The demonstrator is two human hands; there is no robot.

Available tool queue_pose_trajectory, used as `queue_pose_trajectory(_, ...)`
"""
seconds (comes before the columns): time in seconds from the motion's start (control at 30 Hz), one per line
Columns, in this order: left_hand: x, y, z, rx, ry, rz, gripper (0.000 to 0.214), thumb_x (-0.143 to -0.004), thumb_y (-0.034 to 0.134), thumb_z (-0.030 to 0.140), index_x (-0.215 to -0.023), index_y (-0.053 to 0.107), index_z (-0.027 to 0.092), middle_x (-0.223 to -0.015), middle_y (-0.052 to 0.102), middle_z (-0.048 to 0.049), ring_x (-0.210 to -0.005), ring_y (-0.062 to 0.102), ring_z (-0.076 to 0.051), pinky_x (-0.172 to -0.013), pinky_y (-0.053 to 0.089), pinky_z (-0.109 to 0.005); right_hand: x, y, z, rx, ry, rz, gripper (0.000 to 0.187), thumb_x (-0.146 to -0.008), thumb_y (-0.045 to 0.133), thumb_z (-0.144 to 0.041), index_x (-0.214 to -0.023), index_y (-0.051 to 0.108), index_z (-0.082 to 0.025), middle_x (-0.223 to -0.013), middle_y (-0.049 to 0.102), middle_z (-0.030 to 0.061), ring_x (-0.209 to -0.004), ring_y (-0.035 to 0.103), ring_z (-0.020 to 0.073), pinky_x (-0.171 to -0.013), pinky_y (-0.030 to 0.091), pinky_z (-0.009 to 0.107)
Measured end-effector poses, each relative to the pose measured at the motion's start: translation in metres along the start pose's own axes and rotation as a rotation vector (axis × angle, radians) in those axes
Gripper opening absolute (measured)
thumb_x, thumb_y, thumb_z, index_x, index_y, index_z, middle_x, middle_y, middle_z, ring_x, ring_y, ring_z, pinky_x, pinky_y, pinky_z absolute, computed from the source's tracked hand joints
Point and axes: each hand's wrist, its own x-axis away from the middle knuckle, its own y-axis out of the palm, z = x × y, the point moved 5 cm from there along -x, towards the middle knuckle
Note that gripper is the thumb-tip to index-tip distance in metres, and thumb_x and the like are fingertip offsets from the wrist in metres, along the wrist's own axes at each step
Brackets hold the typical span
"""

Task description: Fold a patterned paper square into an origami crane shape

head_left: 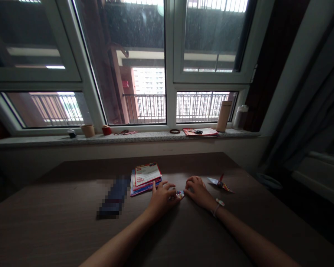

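Note:
A small folded piece of colourful printed paper lies on the brown table between my two hands. My left hand rests over its left side, with thumb and fingertips pressed on it and covering part of it. At the paper's right edge, the bent fingers of my right hand are closed together; their tips are partly hidden. A folded paper crane, white and patterned, sits just right of my right hand. Beyond my left hand is a stack of printed paper sheets with red borders.
A dark pixelated flat object lies left of the stack. Along the stone windowsill stand a paper cup, a red spool-like item, scissors on papers, a tan bottle and a white bottle.

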Motion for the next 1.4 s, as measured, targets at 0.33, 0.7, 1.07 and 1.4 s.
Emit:
queue_pose_trajectory(0.33, 0.000, 0.001, 0.001, 0.015, 0.016, -0.027, 0.016, -0.083, 0.064, 0.042, -0.098, 0.070, 0.039, -0.129, 0.058, 0.0009, -0.126, 0.040, -0.031, -0.104, 0.011, -0.072, 0.001, -0.001, 0.000, -0.012, -0.004, 0.002, 0.014, -0.086, 0.060, -0.037, -0.083, 0.065, -0.024, -0.109, 0.057, 0.0039, -0.115, 0.042, 0.0234, -0.103, 0.031, 0.040)
queue_pose_trajectory(0.7, 0.001, 0.002, 0.002, -0.014, 0.041, -0.004, 0.011, -0.084, 0.063, 0.038, -0.090, 0.072, 0.036, -0.122, 0.063, 0.0033, -0.123, 0.043, -0.031, -0.104, 0.013, -0.072, -0.001, -0.003, -0.002, 0.019, -0.004, -0.008, 0.012, -0.084, 0.063, -0.035, -0.083, 0.066, -0.023, -0.109, 0.057, 0.0038, -0.115, 0.042, 0.0239, -0.102, 0.030, 0.039)
queue_pose_trajectory(1.07, -0.002, 0.000, 0.005, -0.003, 0.045, -0.006, 0.012, -0.085, 0.061, 0.040, -0.088, 0.072, 0.034, -0.121, 0.064, 0.0043, -0.125, 0.041, -0.031, -0.104, 0.011, -0.072, -0.004, -0.006, -0.009, 0.098, -0.004, -0.031, 0.014, -0.084, 0.062, -0.035, -0.083, 0.067, -0.022, -0.109, 0.058, 0.0053, -0.116, 0.042, 0.0257, -0.103, 0.028, 0.041)
queue_pose_trajectory(1.4, -0.002, 0.001, 0.004, 0.008, 0.028, -0.016, 0.011, -0.084, 0.062, 0.040, -0.089, 0.071, 0.035, -0.119, 0.065, 0.0054, -0.124, 0.043, -0.032, -0.103, 0.013, -0.073, -0.004, -0.004, -0.012, 0.181, -0.022, -0.027, 0.015, -0.086, 0.061, -0.034, -0.085, 0.068, -0.021, -0.111, 0.059, 0.0060, -0.120, 0.040, 0.0265, -0.105, 0.026, 0.044)
